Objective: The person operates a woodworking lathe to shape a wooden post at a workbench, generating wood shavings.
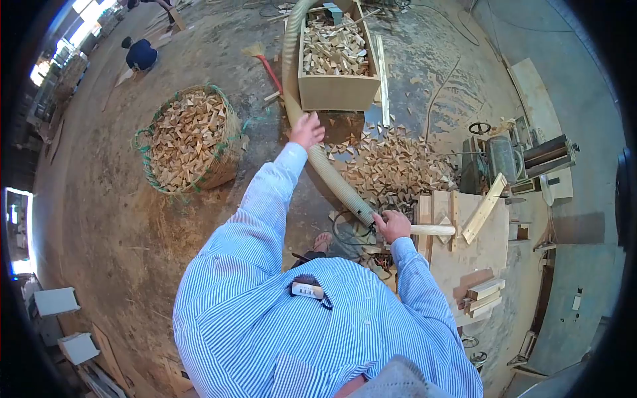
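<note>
Right hand (393,225) is wrapped around one end of a pale wooden stick (432,230) that lies across the edge of the bench (488,255), close beside the end of the ribbed hose (330,174). Left hand (307,130) is stretched out over the hose farther up, fingers loosely spread and holding nothing, above the heap of triangular offcuts (398,169) on the floor. Beyond it stands a wooden box (335,91) full of offcuts, and to the left a woven basket (227,159) of the same pieces.
</note>
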Action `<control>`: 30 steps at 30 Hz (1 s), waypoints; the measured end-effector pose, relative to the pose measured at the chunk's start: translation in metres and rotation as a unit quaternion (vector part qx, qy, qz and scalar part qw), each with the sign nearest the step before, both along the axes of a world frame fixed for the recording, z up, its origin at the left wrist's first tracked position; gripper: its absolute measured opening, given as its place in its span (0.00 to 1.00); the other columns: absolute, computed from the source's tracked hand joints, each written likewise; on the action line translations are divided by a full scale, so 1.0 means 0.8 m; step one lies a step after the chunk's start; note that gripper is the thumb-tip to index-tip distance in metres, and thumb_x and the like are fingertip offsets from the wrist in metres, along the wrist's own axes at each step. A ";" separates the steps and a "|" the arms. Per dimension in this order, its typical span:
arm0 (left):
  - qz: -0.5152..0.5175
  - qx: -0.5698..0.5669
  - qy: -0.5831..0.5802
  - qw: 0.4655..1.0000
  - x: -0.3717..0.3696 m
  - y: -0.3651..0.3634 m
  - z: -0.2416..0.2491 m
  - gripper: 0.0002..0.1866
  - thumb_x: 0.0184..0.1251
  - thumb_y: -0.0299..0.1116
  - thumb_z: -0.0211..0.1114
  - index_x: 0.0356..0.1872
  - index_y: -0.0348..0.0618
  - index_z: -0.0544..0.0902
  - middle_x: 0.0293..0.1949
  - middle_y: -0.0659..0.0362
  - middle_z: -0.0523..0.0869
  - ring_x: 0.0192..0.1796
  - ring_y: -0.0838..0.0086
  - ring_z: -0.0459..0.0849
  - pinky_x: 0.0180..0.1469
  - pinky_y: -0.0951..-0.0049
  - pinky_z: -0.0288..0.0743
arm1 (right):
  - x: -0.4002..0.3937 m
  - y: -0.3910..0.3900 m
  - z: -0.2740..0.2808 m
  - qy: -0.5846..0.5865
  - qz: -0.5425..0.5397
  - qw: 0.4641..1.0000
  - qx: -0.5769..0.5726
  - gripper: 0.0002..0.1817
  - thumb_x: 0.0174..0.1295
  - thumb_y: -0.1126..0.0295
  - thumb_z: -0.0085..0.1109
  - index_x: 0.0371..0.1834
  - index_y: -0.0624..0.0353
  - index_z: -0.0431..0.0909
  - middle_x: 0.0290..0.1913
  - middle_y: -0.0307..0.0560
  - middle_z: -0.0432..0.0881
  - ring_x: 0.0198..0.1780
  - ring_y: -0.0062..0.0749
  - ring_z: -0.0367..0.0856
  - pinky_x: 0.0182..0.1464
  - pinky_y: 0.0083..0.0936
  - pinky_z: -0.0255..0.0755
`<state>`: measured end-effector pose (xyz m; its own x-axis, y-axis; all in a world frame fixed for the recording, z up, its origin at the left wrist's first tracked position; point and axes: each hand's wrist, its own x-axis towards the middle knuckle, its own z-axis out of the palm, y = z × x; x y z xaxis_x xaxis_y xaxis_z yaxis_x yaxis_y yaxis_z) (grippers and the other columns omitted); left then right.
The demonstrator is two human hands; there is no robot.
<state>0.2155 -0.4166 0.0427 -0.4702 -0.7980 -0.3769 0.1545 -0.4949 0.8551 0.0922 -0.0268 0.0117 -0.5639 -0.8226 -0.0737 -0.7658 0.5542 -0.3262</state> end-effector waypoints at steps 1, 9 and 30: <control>-0.022 -0.012 -0.039 0.999 0.001 0.001 -0.056 0.20 0.78 0.50 0.65 0.58 0.48 0.77 0.42 0.58 0.86 0.37 0.71 0.87 0.36 0.72 0.82 | 0.000 0.002 0.000 -0.001 -0.004 1.000 -0.002 0.29 0.65 0.37 0.63 0.38 0.57 0.89 0.38 0.51 0.88 0.46 0.50 0.86 0.51 0.44 0.78; -0.620 -0.174 -0.468 0.605 0.323 0.269 -0.225 0.40 0.68 0.68 0.56 0.64 0.41 0.81 0.63 0.43 0.84 0.62 0.44 0.84 0.65 0.53 0.76 | -0.003 0.004 0.002 -0.015 -0.006 0.999 0.050 0.33 0.66 0.33 0.58 0.43 0.55 0.90 0.44 0.52 0.90 0.49 0.49 0.87 0.54 0.43 0.78; -0.065 0.005 -0.306 0.950 0.509 0.526 -0.045 0.29 0.70 0.58 0.70 0.58 0.44 0.86 0.46 0.59 0.91 0.45 0.74 0.86 0.49 0.68 0.83 | -0.018 -0.003 -0.026 -0.054 0.127 0.971 0.193 0.51 0.70 0.23 0.28 0.54 0.59 0.88 0.52 0.72 0.86 0.57 0.67 0.83 0.60 0.55 0.72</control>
